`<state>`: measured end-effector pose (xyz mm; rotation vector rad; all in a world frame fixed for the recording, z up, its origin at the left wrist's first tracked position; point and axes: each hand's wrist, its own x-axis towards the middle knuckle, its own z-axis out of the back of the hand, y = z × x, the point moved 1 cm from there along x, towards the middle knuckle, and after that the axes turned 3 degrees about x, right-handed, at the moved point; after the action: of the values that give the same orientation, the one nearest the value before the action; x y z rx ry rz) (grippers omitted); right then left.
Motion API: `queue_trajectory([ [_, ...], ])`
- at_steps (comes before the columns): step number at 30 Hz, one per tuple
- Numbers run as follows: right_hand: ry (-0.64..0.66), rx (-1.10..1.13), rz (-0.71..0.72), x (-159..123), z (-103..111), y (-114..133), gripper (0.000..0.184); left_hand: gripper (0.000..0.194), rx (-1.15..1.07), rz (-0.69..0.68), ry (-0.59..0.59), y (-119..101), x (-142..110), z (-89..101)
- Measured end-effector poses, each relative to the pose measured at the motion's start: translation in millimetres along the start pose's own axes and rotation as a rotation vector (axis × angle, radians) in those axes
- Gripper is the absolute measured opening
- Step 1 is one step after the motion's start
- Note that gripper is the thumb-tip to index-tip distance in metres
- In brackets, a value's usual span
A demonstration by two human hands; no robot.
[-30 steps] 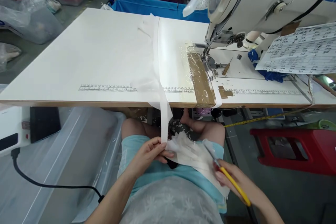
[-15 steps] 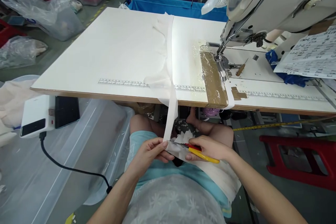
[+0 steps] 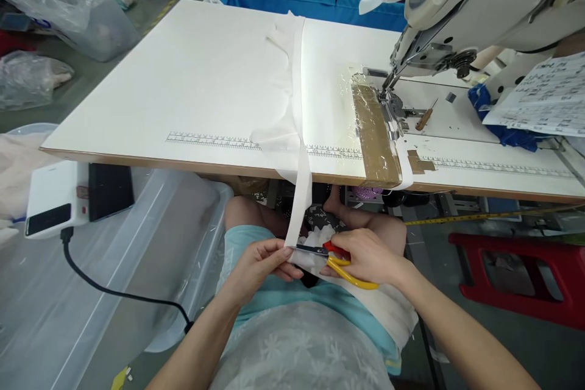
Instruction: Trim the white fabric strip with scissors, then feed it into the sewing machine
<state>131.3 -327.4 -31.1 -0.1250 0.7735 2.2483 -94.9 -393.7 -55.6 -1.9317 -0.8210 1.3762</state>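
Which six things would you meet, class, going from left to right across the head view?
White box-shaped device with a black panel → flat black rectangular device → narrow white fabric strip → yellow-and-red scissor handles → brown-handled pointed tool → red plastic stool.

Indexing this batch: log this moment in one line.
left hand: pinching white strip | right hand: holding scissors, blades toward left hand | sewing machine: on table

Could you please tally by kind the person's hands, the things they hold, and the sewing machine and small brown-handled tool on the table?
Hands: 2 (left hand, right hand)
Scissors: 1
White strip: 1
Sewing machine: 1
Brown-handled tool: 1
Total: 6
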Motion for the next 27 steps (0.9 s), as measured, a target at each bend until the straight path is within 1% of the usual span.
queue_trajectory([
  [4, -0.014, 0.000, 0.007, -2, -1, -1, 0.046, 0.047, 0.009, 0.001, 0.011, 0, 1, -0.3],
  [8, -0.009, -0.052, -0.002, -2, 1, 0, 0.043, 0.045, 0.005, 0.006, 0.019, 0, 2, -0.2],
  [12, -0.006, -0.092, 0.021, 5, 1, 4, 0.041, 0.050, 0.002, 0.018, 0.036, 0, 2, -1.2],
  [15, 0.002, -0.114, 0.023, 10, -2, 5, 0.037, 0.046, 0.008, 0.024, 0.017, 2, 1, -2.1],
  [17, -0.005, -0.100, 0.012, 9, -5, 3, 0.037, 0.045, 0.035, 0.034, 0.015, 3, 0, -0.4],
  [19, -0.035, -0.055, -0.005, 5, -8, 0, 0.041, 0.046, 0.115, 0.026, 0.015, 2, -1, 5.1],
  [20, -0.058, -0.019, -0.015, 1, -11, -2, 0.044, 0.047, 0.186, -0.005, -0.019, -1, 0, 9.6],
  [21, -0.085, 0.026, -0.026, -4, -13, -4, 0.045, 0.048, 0.280, -0.061, -0.090, -4, 0, 15.0],
  [23, -0.143, 0.135, -0.048, -14, -21, -7, 0.047, 0.048, 0.499, -0.235, -0.330, -15, 3, 25.8],
  [24, -0.170, 0.193, -0.059, -19, -25, -8, 0.047, 0.046, 0.600, -0.335, -0.457, -21, 6, 29.3],
  [25, -0.194, 0.247, -0.069, -24, -29, -8, 0.046, 0.043, 0.686, -0.434, -0.561, -28, 9, 30.4],
  [26, -0.217, 0.294, -0.081, -29, -34, -8, 0.046, 0.040, 0.751, -0.529, -0.626, -34, 13, 29.0],
  [27, -0.235, 0.334, -0.093, -32, -37, -8, 0.045, 0.038, 0.792, -0.615, -0.648, -39, 18, 25.0],
])
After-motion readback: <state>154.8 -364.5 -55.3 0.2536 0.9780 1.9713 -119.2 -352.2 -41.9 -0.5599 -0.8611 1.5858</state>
